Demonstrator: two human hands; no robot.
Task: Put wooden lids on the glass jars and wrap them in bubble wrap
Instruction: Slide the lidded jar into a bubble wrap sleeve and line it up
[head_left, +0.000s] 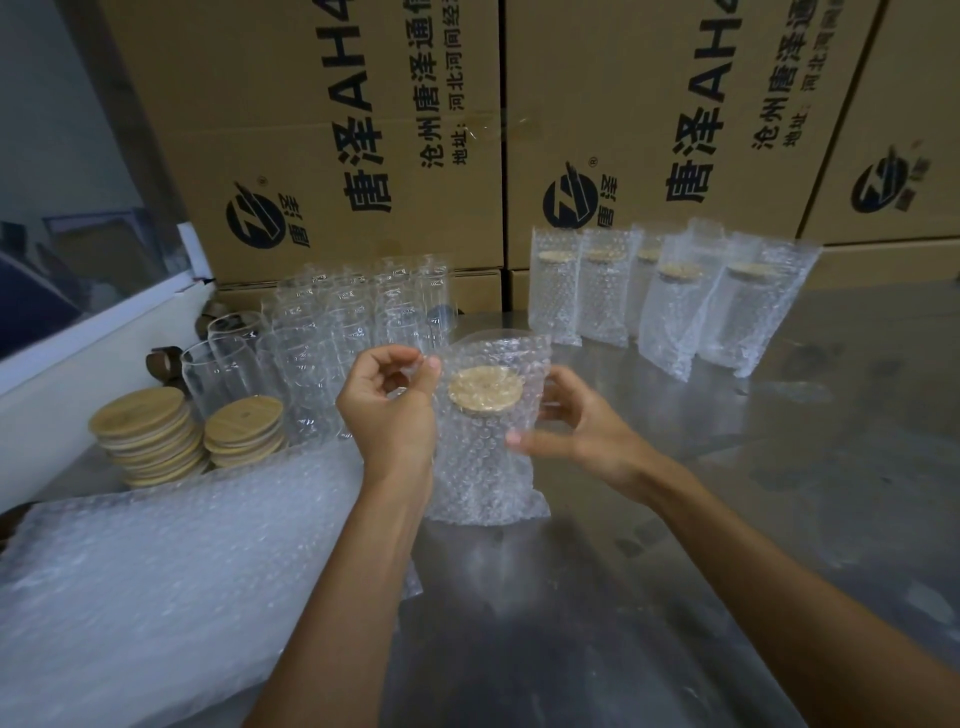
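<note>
Lids (150, 434) sit stacked at your left beside bare jars (332, 332); your left hand (389, 405) pinches the bubble bag's (488, 457) top edge; the lidded jar (484, 391) stands inside it on the surface (779, 467); your right hand (576, 421) grips its side; wrapped jars (670, 301) stand behind.

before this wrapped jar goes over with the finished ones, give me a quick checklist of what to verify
1. Wooden lid on the jar inside the bubble bag: ok.
2. Left hand pinches the bag's top edge: ok.
3. Right hand grips the bag's side: ok.
4. Bag mouth folded shut: cannot tell.
5. Bare table in front of the finished wrapped jars: ok.
6. Lid stacks and unlidded glass jars left for more: ok.
</note>
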